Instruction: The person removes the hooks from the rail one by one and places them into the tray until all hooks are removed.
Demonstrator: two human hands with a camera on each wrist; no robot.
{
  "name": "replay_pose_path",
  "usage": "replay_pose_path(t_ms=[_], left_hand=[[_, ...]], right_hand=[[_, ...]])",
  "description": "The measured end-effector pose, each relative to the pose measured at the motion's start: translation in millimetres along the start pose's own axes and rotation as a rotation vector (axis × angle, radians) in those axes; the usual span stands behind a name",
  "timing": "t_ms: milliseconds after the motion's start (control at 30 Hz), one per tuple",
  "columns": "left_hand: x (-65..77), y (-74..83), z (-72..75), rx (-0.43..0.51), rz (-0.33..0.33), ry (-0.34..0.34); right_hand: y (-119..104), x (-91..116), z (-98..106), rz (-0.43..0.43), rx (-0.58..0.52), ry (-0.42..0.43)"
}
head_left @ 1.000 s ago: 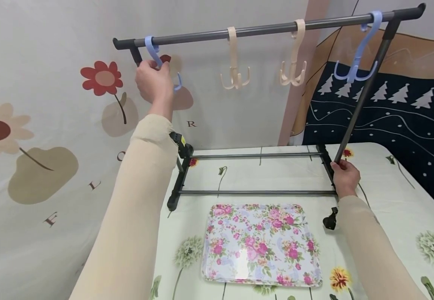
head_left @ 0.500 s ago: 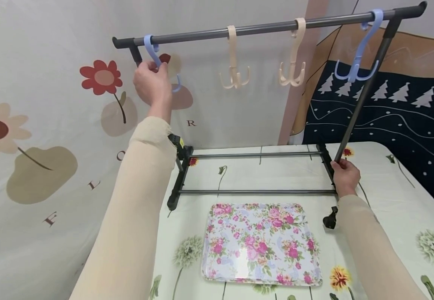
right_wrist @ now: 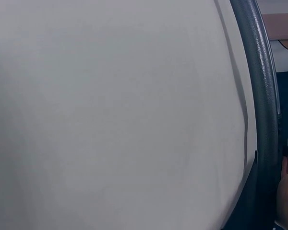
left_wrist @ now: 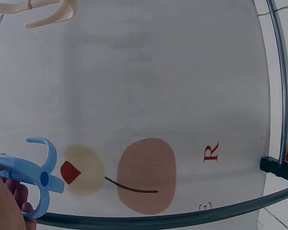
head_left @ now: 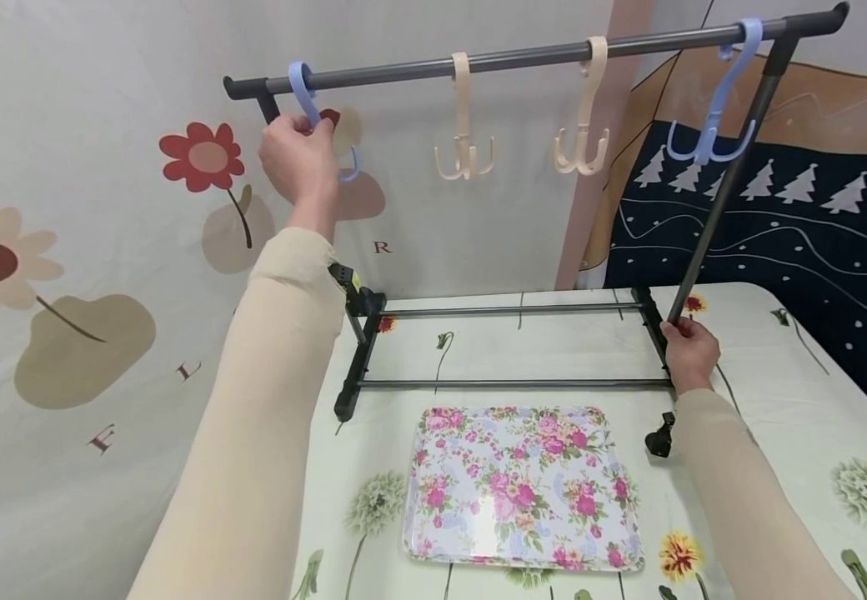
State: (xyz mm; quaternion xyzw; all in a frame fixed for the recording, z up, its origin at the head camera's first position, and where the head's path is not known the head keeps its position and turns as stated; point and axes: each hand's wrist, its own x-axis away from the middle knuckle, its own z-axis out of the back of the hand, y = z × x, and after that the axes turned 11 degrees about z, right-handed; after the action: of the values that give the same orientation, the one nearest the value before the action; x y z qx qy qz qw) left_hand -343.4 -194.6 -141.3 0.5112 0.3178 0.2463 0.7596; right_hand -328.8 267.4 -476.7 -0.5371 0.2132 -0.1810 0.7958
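Observation:
My left hand (head_left: 300, 171) pinches a blue multi-prong hook (head_left: 302, 90) by its stem, near the left end of the dark metal rail (head_left: 523, 59). The hook's curved top is over the rail, and in the left wrist view its prongs (left_wrist: 44, 178) spread out past my fingers. With my right hand (head_left: 691, 354) I grip the rack's right upright pole (head_left: 719, 217) low down, near its base. Two beige hooks (head_left: 463, 117) hang from the middle of the rail. A second blue hook (head_left: 717, 112) hangs at the right end.
The rack's base bars (head_left: 512, 384) lie on a flower-printed table cover (head_left: 801, 400). In front of them is a floral tray (head_left: 519, 492). A small black piece (head_left: 659, 437) is beside my right forearm. A printed curtain (head_left: 103, 208) stands behind on the left.
My left hand has shifted slightly left and up with the blue hook, whose top stands a little higher at the rail. The beige hooks have swung slightly left. My right hand stays put.

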Motion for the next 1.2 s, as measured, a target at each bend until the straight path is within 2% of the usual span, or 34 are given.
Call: replay_pose_path(t_ms=[367, 500, 633, 800, 1200], left_hand=[[0.2, 18.7, 8.5, -0.078, -0.021, -0.001], [0.9, 22.7, 9.3, -0.099, -0.01, 0.01], [1.9, 28.1, 11.1, -0.09, 0.016, 0.012], [3.0, 35.6, 14.4, -0.069, 0.007, 0.017], [6.6, 32.1, 18.8, -0.027, -0.022, 0.013]], right_hand=[[0.1, -0.7, -1.7, -0.02, 0.0, -0.018], [0.6, 0.3, -1.6, -0.018, 0.008, -0.016], [0.2, 0.9, -1.4, -0.023, 0.006, -0.015], [-1.6, 0.3, -1.0, -0.041, -0.003, -0.016], [-1.2, -1.7, 2.6, -0.036, 0.007, -0.02]])
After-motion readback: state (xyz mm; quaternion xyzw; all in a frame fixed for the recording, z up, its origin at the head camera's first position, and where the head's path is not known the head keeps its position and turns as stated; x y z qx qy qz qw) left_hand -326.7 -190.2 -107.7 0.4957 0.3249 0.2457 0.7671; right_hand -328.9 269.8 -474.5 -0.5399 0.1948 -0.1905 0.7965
